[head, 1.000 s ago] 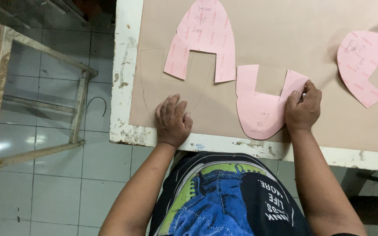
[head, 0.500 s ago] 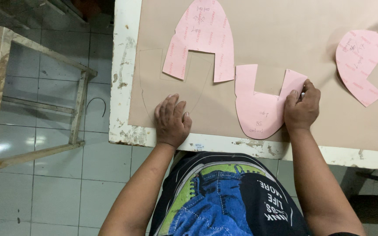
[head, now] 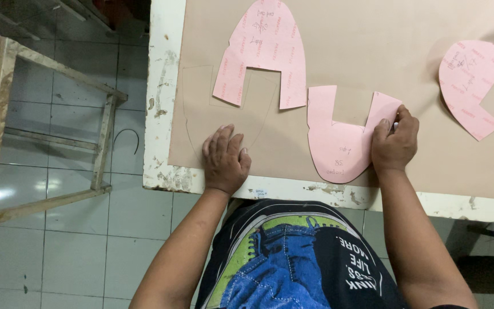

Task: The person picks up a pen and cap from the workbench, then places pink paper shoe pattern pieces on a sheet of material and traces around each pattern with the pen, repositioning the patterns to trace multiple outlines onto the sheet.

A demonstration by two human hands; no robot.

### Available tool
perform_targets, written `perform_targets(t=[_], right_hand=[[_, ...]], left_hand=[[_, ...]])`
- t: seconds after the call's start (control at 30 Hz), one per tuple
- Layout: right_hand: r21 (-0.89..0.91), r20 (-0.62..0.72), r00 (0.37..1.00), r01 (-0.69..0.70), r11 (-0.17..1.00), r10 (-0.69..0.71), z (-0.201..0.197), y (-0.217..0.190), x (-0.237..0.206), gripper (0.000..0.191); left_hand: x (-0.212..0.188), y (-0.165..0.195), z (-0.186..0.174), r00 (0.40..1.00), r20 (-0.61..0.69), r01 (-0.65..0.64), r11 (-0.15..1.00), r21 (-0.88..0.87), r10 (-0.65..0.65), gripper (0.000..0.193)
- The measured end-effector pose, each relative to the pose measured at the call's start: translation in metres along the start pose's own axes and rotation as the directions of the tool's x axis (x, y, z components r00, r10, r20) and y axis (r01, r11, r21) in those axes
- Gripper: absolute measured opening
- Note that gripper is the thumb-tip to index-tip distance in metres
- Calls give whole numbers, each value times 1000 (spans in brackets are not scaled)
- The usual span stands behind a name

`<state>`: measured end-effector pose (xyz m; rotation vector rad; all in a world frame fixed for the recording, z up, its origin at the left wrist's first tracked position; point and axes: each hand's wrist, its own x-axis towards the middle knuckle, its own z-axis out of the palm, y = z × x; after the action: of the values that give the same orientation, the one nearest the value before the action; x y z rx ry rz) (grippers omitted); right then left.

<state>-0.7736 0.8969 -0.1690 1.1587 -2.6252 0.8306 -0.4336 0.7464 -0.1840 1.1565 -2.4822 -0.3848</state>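
Pink template, pen hidden in right hand

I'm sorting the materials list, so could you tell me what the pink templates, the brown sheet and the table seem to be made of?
Pink template: thin matte card or paper, it seems; flat, clean-cut edges. Brown sheet: matte board or leather-like sheeting, unclear which; it bears a traced line. Table: probably white-painted wood; the paint is chipped and stained.

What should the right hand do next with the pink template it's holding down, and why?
Probably keep tracing around the pink template: the right hand presses its right prong with a pen-like tip just showing, and the left hand rests on a finished outline on the brown sheet.
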Motion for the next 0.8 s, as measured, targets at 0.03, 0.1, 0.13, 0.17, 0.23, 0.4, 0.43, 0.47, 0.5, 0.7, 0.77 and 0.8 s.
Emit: perform_targets(t=[0.03, 0.1, 0.13, 0.17, 0.23, 0.4, 0.43, 0.47, 0.5, 0.7, 0.77, 0.8], right_hand=[[1, 0, 1000, 1, 1000, -1, 0, 0, 0, 45], [4, -9, 1000, 14, 1000, -14, 0, 0, 0, 45], [5, -13, 1000, 21, 1000, -21, 0, 0, 0, 45], [12, -5, 1000, 7, 1000, -7, 0, -1, -1, 45], [27, 11, 1000, -22, 999, 21, 0, -1, 0, 44], [2, -7, 1000, 7, 1000, -7, 0, 0, 0, 45], [6, -8, 1000, 10, 1000, -10, 0, 0, -1, 45], [8, -8, 1000, 10, 1000, -10, 0, 0, 0, 45], [10, -8, 1000, 9, 1000, -9, 0, 0, 0, 45], [9, -14, 1000, 9, 1000, -9, 1, 0, -1, 44], [7, -15, 1000, 7, 1000, -7, 1, 0, -1, 44], [9, -15, 1000, 7, 1000, -7, 2, 0, -1, 44]], left_hand=[[0, 0, 0, 1000, -2, -1, 1000, 1, 1, 40], [0, 0, -1, 1000, -5, -4, 1000, 4, 4, 40], [0, 0, -1, 1000, -3, -2, 1000, 4, 2, 41], [0, 0, -1, 1000, -1, 0, 1000, 4, 0, 41], [1, 1, -1, 1000, -2, 0, 1000, 6, 0, 40], [1, 1, -1, 1000, -10, -1, 1000, -5, 1, 40], [1, 1, -1, 1000, -8, 1, 1000, -6, -1, 40], [1, 1, -1, 1000, -7, 2, 1000, -7, -2, 40], [1, 1, -1, 1000, -5, 3, 1000, -8, -3, 40], [1, 1, -1, 1000, -4, -2, 1000, -18, 2, 41], [1, 0, -1, 1000, 7, 1, 1000, -10, -1, 41], [2, 0, -1, 1000, 12, 2, 1000, -6, -2, 41]])
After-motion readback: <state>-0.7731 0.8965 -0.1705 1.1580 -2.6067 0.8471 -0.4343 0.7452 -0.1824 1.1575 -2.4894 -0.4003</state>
